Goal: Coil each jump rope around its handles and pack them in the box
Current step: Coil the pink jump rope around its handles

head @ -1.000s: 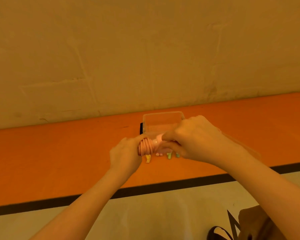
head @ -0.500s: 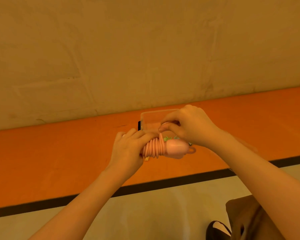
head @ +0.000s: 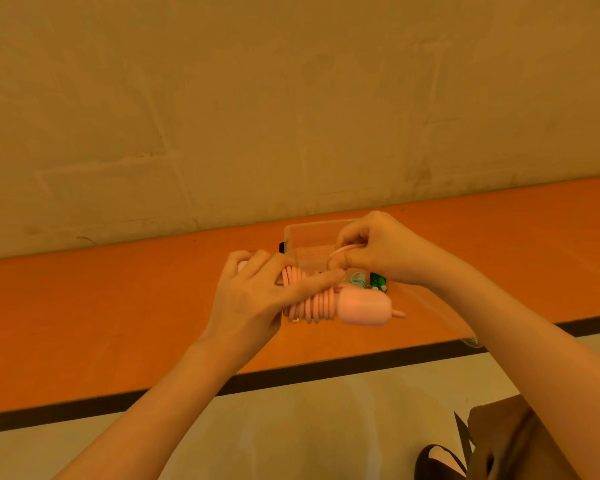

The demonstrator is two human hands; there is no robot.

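My left hand (head: 253,299) held the pink rope (head: 312,303) coils; my right hand (head: 371,251) pinched its loose end; next, tuck it in.

Smooth plastic jump rope (head: 333,303), clear plastic box (head: 309,244) (glossy), rough wall (head: 291,98).

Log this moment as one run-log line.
step: coiling | left hand: holds pink jump rope bundle, forefinger pressing coils | right hand: pinches loose rope end | clear box: behind hands, pink rope not yet packed
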